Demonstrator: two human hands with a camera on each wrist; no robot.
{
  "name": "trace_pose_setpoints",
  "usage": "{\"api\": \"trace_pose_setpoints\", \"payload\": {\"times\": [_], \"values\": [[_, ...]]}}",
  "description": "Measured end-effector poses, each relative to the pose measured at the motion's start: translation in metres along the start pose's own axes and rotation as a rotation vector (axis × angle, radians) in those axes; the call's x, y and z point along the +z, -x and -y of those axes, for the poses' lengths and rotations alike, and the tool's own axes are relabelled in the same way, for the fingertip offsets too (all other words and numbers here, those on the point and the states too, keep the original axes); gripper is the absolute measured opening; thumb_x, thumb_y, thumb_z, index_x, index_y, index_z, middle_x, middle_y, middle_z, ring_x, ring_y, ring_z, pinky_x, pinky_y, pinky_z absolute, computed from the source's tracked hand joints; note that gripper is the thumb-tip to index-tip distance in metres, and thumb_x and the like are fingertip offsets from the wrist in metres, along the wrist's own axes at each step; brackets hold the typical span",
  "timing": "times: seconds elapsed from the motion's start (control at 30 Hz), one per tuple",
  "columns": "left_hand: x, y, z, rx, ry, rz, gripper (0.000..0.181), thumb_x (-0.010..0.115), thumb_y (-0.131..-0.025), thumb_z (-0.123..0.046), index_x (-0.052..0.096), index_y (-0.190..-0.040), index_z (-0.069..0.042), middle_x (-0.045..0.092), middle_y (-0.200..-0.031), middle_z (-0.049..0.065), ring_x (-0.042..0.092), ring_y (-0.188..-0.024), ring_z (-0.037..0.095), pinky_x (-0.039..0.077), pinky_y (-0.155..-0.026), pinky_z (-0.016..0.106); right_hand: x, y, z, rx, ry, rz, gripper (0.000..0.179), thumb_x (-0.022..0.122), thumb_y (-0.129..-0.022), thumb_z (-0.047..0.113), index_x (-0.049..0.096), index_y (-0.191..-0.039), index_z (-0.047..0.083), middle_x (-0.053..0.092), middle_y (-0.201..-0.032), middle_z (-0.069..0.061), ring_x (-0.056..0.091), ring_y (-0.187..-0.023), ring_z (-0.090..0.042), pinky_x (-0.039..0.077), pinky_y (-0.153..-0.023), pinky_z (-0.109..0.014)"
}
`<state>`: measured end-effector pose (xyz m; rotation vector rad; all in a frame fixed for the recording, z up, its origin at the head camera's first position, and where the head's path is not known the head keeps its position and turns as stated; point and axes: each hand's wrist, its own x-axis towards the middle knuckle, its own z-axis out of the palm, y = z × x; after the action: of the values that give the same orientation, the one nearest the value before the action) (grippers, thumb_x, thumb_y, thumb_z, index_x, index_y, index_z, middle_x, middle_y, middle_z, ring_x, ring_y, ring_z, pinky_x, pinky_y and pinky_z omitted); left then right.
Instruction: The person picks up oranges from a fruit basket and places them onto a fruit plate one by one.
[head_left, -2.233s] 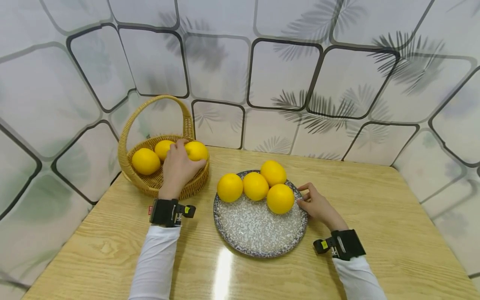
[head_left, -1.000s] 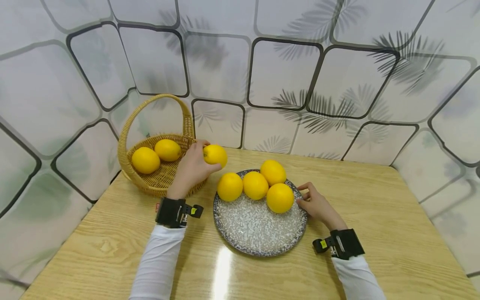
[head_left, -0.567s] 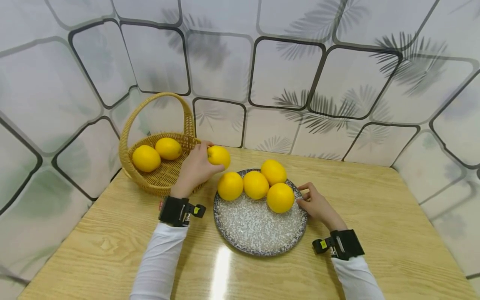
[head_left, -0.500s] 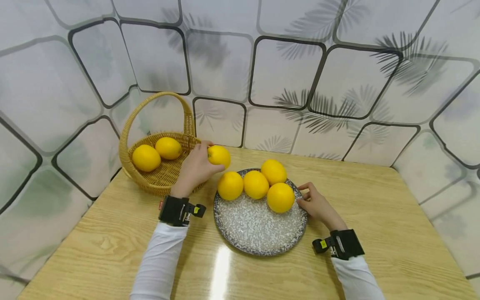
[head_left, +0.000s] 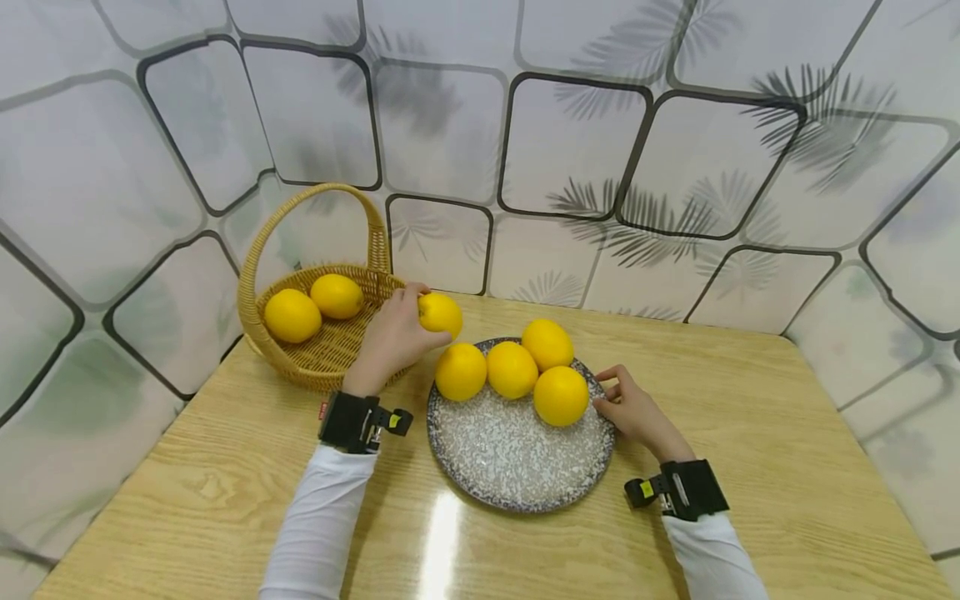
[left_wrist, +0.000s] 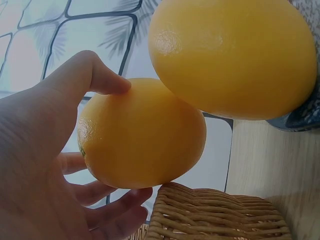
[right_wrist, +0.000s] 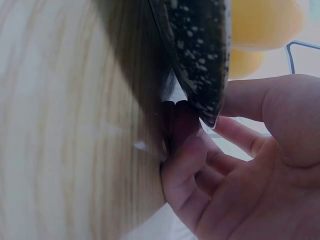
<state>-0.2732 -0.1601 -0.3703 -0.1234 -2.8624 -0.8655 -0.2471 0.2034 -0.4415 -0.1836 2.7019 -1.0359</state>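
My left hand holds an orange between the thumb and fingers, over the basket's right rim and beside the plate. The left wrist view shows the thumb on top of this orange and the other fingers behind and below it. My right hand grips the right rim of the speckled grey plate. In the right wrist view its thumb is above the plate's rim and curled fingers are beneath. Several oranges sit together on the plate's far half.
A wicker basket with a tall arched handle stands at the left, two more oranges inside. The wooden table meets a patterned wall covering behind and at both sides.
My left hand has lifted an orange from the basket and carried it right toward the plate, barely moving in the last half second. The right hand stays on the plate's rim.
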Motion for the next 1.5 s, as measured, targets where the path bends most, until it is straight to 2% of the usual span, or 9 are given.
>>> {"api": "trace_pose_setpoints", "payload": {"times": [0.4, 0.63, 0.77, 0.9, 1.13, 1.5], "values": [[0.005, -0.002, -0.001, 0.016, -0.009, 0.003, 0.08, 0.071, -0.072, -0.044, 0.043, -0.138, -0.009, 0.056, -0.124, 0.021, 0.054, -0.103, 0.032, 0.052, -0.083, 0.051, 0.0, 0.0, 0.002, 0.006, -0.015, 0.004, 0.046, 0.054, -0.096, 0.016, 0.036, -0.137, 0.004, 0.057, -0.11, -0.026, 0.054, -0.078, -0.023, 0.045, -0.058, -0.027], [0.01, -0.002, -0.005, 0.027, -0.007, 0.042, 0.081, 0.071, -0.072, -0.044, 0.043, -0.139, -0.008, 0.054, -0.129, 0.021, 0.054, -0.105, 0.033, 0.051, -0.086, 0.051, 0.001, 0.0, 0.0, 0.002, -0.016, 0.005, 0.046, 0.054, -0.096, 0.016, 0.036, -0.137, 0.004, 0.057, -0.109, -0.025, 0.054, -0.077, -0.023, 0.044, -0.058, -0.027], [0.013, -0.002, -0.008, 0.047, -0.036, 0.059, 0.08, 0.07, -0.072, -0.045, 0.043, -0.138, -0.009, 0.055, -0.129, 0.02, 0.056, -0.102, 0.033, 0.051, -0.085, 0.05, 0.001, -0.001, -0.001, 0.007, -0.019, 0.009, 0.046, 0.053, -0.096, 0.017, 0.036, -0.137, 0.004, 0.056, -0.11, -0.026, 0.053, -0.077, -0.023, 0.045, -0.058, -0.027], [0.016, -0.001, -0.011, 0.068, -0.078, 0.105, 0.077, 0.069, -0.072, -0.046, 0.045, -0.135, -0.011, 0.058, -0.122, 0.019, 0.057, -0.096, 0.034, 0.051, -0.082, 0.05, 0.001, -0.002, -0.002, 0.017, -0.018, 0.01, 0.047, 0.053, -0.096, 0.017, 0.036, -0.137, 0.005, 0.056, -0.11, -0.025, 0.053, -0.076, -0.023, 0.045, -0.058, -0.027], [0.017, 0.004, -0.02, 0.119, -0.122, 0.208, 0.075, 0.069, -0.072, -0.046, 0.045, -0.133, -0.011, 0.06, -0.116, 0.019, 0.057, -0.093, 0.032, 0.046, -0.09, 0.051, 0.002, -0.002, -0.002, 0.02, -0.007, 0.008, 0.046, 0.054, -0.095, 0.019, 0.036, -0.136, 0.005, 0.057, -0.111, -0.025, 0.054, -0.08, -0.025, 0.045, -0.06, -0.027], [0.018, 0.01, -0.027, 0.149, -0.168, 0.277, 0.073, 0.068, -0.07, -0.044, 0.047, -0.13, -0.009, 0.06, -0.11, 0.014, 0.057, -0.081, 0.025, 0.05, -0.072, 0.039, 0.001, -0.003, -0.002, 0.033, -0.026, 0.014, 0.046, 0.052, -0.096, 0.018, 0.035, -0.137, 0.005, 0.057, -0.112, -0.026, 0.054, -0.075, -0.023, 0.046, -0.058, -0.027]]}}
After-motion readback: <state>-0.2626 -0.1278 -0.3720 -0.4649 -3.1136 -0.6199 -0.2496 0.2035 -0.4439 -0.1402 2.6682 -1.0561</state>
